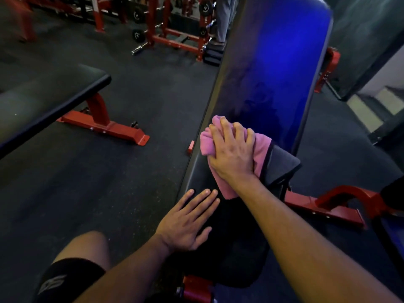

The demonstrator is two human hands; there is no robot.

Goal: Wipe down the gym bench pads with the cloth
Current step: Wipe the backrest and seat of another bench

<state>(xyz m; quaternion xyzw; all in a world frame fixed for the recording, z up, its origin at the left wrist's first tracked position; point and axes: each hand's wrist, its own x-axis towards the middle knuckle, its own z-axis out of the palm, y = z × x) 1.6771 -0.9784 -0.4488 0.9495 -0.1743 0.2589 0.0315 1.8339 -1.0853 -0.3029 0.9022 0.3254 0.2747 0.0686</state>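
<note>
The right hand pressed a bunched pink cloth onto the lower end of the back pad, its fingers curled over the folds. The left hand lay flat on the seat pad below the cloth, fingers straight. Recommended: firm, overlapping strokes up the back pad, with the left hand bracing.

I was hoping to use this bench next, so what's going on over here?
A person is wiping it down. Their right hand presses a bunched pink cloth against the lower end of the long dark padded backrest, fingers curled over the fabric. Their left hand rests flat on the black seat pad with fingers straight. The upper stretch of the backrest lies beyond the cloth. A second black flat bench on a red frame stands to the left.
</note>
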